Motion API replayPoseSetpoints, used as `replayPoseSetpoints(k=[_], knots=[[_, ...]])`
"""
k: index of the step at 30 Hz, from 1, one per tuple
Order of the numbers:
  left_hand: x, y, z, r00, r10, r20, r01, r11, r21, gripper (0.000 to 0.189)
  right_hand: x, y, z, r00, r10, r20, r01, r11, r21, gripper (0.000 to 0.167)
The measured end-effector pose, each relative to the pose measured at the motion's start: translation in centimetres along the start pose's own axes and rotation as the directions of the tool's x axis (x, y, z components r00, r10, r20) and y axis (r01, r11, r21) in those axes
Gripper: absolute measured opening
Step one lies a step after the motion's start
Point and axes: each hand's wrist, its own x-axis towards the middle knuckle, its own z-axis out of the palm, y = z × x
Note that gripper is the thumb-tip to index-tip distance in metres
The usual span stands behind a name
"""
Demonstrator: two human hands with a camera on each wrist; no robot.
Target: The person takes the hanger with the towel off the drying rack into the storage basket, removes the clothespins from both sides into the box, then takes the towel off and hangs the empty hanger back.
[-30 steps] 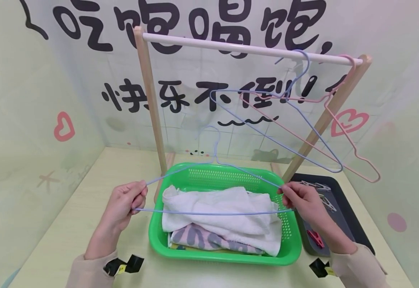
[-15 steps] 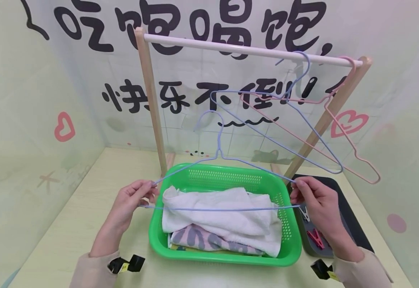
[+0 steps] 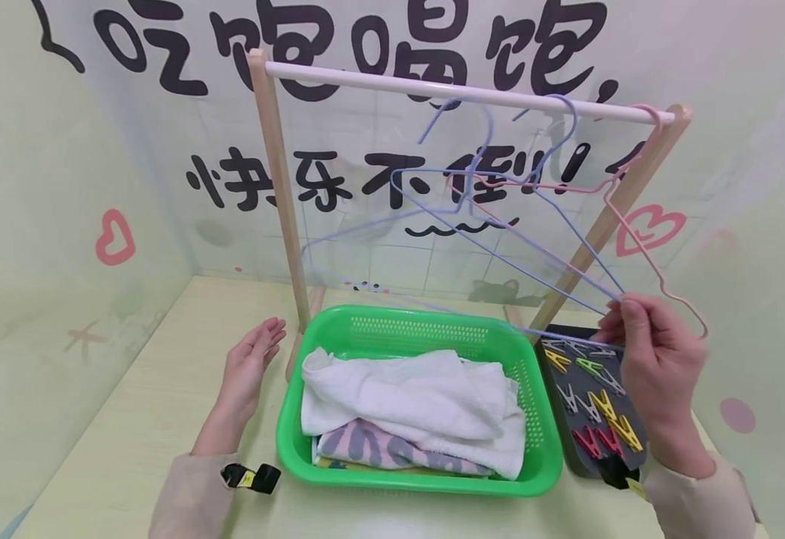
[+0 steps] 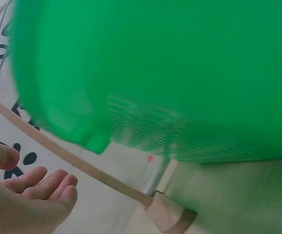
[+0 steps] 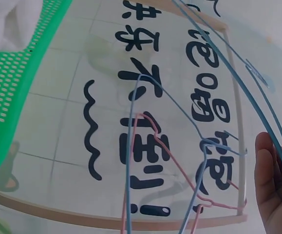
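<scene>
My right hand [image 3: 662, 367] pinches a blue wire hanger [image 3: 468, 191] near its right corner. The hanger is tilted and blurred in the head view, its hook overlapping the white rail [image 3: 379, 82]. In the right wrist view the fingers [image 5: 265, 163] curl round the blue wire. My left hand [image 3: 247, 370] is empty beside the green basket [image 3: 419, 483], fingers loosely extended; the left wrist view shows it with the palm up. Another blue hanger [image 3: 537, 180] and a pink hanger [image 3: 612, 191] hang at the rail's right end.
Wooden posts [image 3: 274, 165] hold up the rail behind the basket. In the basket lie a white towel [image 3: 406, 389] and a patterned cloth [image 3: 379, 445]. A dark tray [image 3: 566, 430] with several coloured clothespins [image 3: 625, 433] stands to its right, partly behind my right forearm.
My left hand has let go of the blue hanger and stays at the left. My right hand has carried it up and right, its hook rising from behind the basket to the rail.
</scene>
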Motion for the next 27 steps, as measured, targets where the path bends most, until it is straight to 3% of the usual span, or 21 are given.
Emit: replayPoseSetpoints(k=[4,8,14,19,27], knots=[[0.8,-0.9,0.6,0.999,-0.022,0.033,0.022,1.0,0.007,0.046,1.2,-0.4,0.0,0.994,-0.018,-0.111,0.012,0.998,-0.055,0.016],[1.1,-1.8,1.1,0.997,-0.054,0.057,0.053,0.998,0.026,0.046,2.2,-0.7,0.5,0.987,-0.05,-0.155,0.033,0.993,-0.109,0.018],[0.9,-2.9,1.5,0.993,-0.093,0.072,0.087,0.992,0.086,0.045,3.5,-0.5,1.3,0.987,-0.079,-0.143,0.052,0.981,-0.186,0.018],[0.9,-3.1,1.5,0.992,-0.109,0.063,0.104,0.992,0.074,0.045,4.1,-0.5,2.0,0.988,-0.083,-0.133,0.058,0.981,-0.185,0.016],[1.0,-3.3,1.6,0.992,-0.111,0.061,0.109,0.993,0.043,0.045,3.3,0.2,2.9,0.995,-0.064,-0.076,0.046,0.973,-0.225,0.015]])
